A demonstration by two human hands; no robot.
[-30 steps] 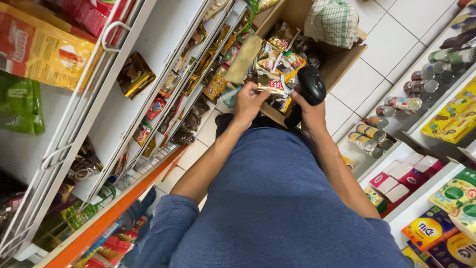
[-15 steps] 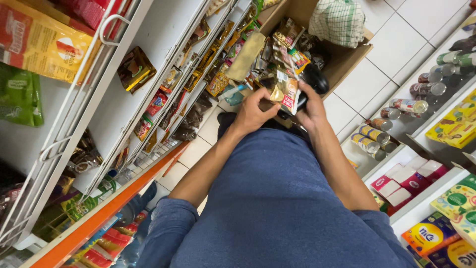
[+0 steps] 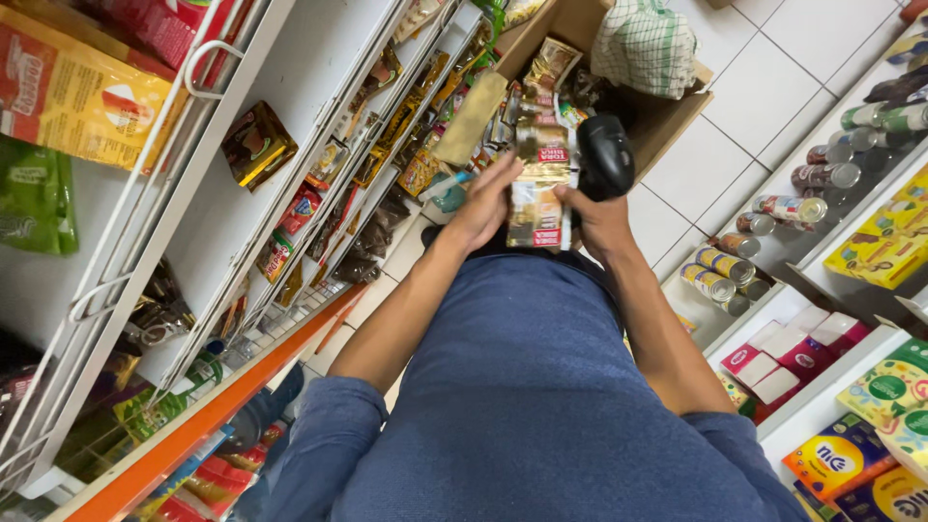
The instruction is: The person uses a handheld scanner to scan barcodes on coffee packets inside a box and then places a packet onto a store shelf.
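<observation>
Sachet strip (image 3: 537,188) raised | left hand (image 3: 480,208) grips it | right hand (image 3: 601,217) grips scanner (image 3: 604,155)

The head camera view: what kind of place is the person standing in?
Most likely a small grocery shop aisle. White wire shelves on one side carry snack packets, cans stand in rows on the other side, and the right hand holds a black scanner beside a strip of sachets above an open cardboard box.

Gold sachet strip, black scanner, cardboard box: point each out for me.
gold sachet strip (image 3: 537,198), head view, middle of strip.
black scanner (image 3: 604,155), head view, top of head.
cardboard box (image 3: 677,114), head view, right wall.
</observation>
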